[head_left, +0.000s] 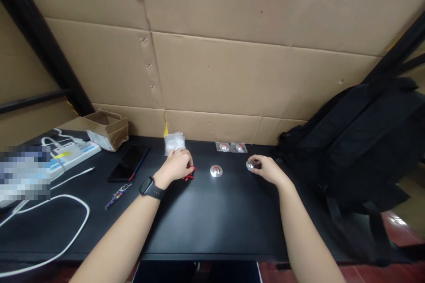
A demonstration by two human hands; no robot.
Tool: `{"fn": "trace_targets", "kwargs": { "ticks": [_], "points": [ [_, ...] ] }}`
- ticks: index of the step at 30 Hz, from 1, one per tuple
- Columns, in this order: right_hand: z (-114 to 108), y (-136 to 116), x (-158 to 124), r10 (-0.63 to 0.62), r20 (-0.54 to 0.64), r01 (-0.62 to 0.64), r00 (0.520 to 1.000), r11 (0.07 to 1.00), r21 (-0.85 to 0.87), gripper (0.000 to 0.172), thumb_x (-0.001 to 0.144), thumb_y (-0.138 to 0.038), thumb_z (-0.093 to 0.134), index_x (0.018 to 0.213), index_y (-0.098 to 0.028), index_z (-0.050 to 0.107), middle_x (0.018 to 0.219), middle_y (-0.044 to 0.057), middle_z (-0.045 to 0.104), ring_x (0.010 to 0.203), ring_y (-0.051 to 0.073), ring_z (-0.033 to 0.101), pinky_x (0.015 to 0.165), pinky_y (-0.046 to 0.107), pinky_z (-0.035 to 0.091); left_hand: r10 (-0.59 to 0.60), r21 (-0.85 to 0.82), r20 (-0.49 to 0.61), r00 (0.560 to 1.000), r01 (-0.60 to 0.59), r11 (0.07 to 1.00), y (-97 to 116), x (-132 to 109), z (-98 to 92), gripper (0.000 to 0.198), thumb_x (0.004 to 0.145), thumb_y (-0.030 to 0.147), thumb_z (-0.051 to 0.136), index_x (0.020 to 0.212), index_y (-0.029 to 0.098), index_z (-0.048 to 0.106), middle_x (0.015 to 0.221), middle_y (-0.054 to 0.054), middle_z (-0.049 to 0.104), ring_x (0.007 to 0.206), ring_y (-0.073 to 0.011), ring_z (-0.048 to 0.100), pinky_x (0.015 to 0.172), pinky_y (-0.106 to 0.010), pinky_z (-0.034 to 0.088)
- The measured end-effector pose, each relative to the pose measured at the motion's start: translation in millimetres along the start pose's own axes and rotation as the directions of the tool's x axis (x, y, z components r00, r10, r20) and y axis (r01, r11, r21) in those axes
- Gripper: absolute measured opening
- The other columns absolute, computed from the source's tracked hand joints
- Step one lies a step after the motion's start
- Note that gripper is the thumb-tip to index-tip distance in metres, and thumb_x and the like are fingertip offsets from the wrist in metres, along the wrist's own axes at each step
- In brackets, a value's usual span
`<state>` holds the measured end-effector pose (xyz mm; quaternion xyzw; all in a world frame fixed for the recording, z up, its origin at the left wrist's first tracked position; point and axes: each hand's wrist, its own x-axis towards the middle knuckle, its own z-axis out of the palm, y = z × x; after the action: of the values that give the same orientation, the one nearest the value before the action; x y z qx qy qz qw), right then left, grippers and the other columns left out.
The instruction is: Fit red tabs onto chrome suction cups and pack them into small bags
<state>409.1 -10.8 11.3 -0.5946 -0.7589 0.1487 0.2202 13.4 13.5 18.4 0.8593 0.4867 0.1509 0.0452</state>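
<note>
Left hand (pixel 177 166) of mine, curled shut on a red piece (pixel 190 175); right hand (pixel 267 169) pinching one metal disc (pixel 250 165). Second disc (pixel 216 171) loose on desk (pixel 206 216) — two bagged discs (pixel 231 147) behind, unopened.

Two bare hands at small metal parts on a black table

The left hand (pixel 175 166), a smartwatch (pixel 151 187) on its wrist, curls over a small red piece (pixel 190 176) that pokes out beneath its fingers; whether it grips it is unclear. The right hand (pixel 265 169) pinches a silver disc (pixel 250 165) resting on the black table (pixel 215 216). A second disc (pixel 216 170) lies between the hands. Farther back lie two clear packets (pixel 231 147) and a plastic bag (pixel 174 142). At the left are a phone (pixel 128 163), a power strip (pixel 71 152) and a cardboard box (pixel 108 129); at the right, a black backpack (pixel 358 141).
</note>
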Motion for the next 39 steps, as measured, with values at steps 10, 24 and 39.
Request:
{"fn": "trace_targets", "kwargs": {
  "ticks": [10, 24, 39],
  "points": [
    [-1, -1, 0, 0.011, -0.070, -0.013, 0.997, 1.000, -0.027, 0.031, 0.072, -0.016, 0.073, 0.101, -0.026, 0.073, 0.099, 0.005, 0.075, 0.090, 0.023, 0.069, 0.087, 0.034, 0.053, -0.017, -0.113, -0.085, 0.996, 0.007, 0.994, 10, 1, -6.8, 0.018, 0.093, 0.030, 0.053, 0.088, 0.022, 0.068, 0.090, -0.005, 0.072, 0.093, -0.0249, 0.062, 0.090, -0.040, 0.036],
    [51, -129, -7, -0.185, -0.347, 0.351, 0.919, 0.785, 0.511, 0.043, 0.084, -0.027, 0.071, 0.126, -0.026, 0.061, 0.125, 0.010, 0.067, 0.109, 0.026, 0.066, 0.084, 0.038, 0.058, -0.064, -0.762, -0.156, 0.986, -0.079, 0.642, 62, 4, 9.9, 0.024, 0.088, 0.038, 0.065, 0.097, 0.019, 0.077, 0.098, -0.006, 0.078, 0.093, -0.0228, 0.071, 0.090, -0.033, 0.053],
    [67, -132, -7, -0.177, -0.321, 0.346, 0.930, 0.711, 0.612, 0.048, 0.078, -0.029, 0.079, 0.124, -0.026, 0.062, 0.118, 0.009, 0.070, 0.105, 0.025, 0.069, 0.083, 0.037, 0.059, -0.069, -0.751, -0.160, 0.985, -0.076, 0.656, 67, 3, 17.0, 0.024, 0.090, 0.036, 0.063, 0.102, 0.021, 0.078, 0.105, -0.006, 0.078, 0.100, -0.0240, 0.070, 0.094, -0.034, 0.051]
  ]
}}
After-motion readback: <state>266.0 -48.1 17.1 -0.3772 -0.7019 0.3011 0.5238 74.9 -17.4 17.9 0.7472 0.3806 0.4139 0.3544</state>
